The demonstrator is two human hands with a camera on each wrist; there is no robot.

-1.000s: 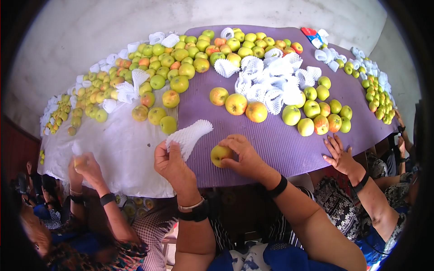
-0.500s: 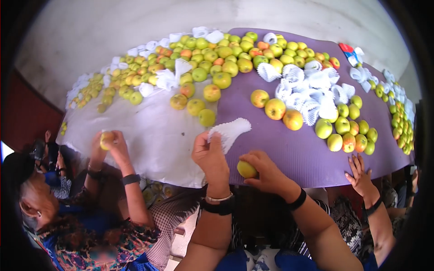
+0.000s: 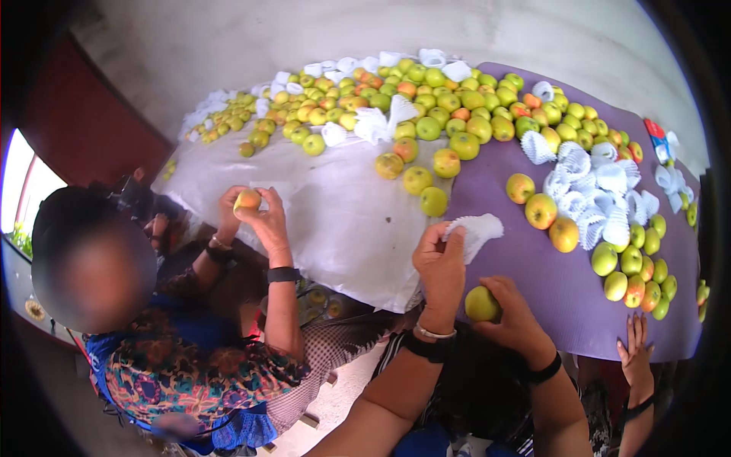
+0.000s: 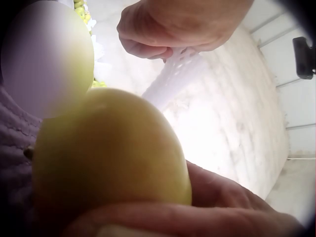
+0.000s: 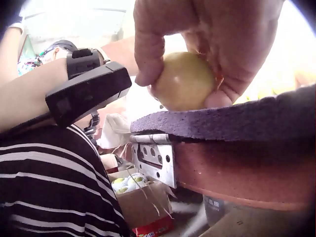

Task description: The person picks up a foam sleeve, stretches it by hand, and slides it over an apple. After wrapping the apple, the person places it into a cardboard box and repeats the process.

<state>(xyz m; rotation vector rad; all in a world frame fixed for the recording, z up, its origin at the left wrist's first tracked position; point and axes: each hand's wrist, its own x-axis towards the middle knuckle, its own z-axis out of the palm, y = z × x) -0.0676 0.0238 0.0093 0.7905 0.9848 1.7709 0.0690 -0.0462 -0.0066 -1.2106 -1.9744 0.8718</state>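
My left hand (image 3: pixel 442 263) pinches a white foam net sleeve (image 3: pixel 476 228) just above the table's near edge. Close to its right, my right hand (image 3: pixel 514 316) grips a yellow-green apple (image 3: pixel 481 303) at the edge of the purple mat (image 3: pixel 548 282). In the left wrist view the apple (image 4: pixel 108 153) fills the foreground, with the left hand (image 4: pixel 173 24) and the net (image 4: pixel 173 79) above it. The right wrist view shows the right hand (image 5: pixel 222 39) curled over the apple (image 5: pixel 185 81) on the mat's rim (image 5: pixel 237 118).
Many loose apples (image 3: pixel 426 99) lie along the far side, on a white cloth (image 3: pixel 343 221) and the mat. Foam nets (image 3: pixel 601 190) are heaped at the right. A person at the left holds an apple (image 3: pixel 247 200). Another hand (image 3: pixel 632 358) rests at the right edge. A box (image 5: pixel 133 192) stands under the table.
My right hand has drawn the apple back from the mat to the table's edge, beside the left hand. The left hand still holds the net. The view has swung left.
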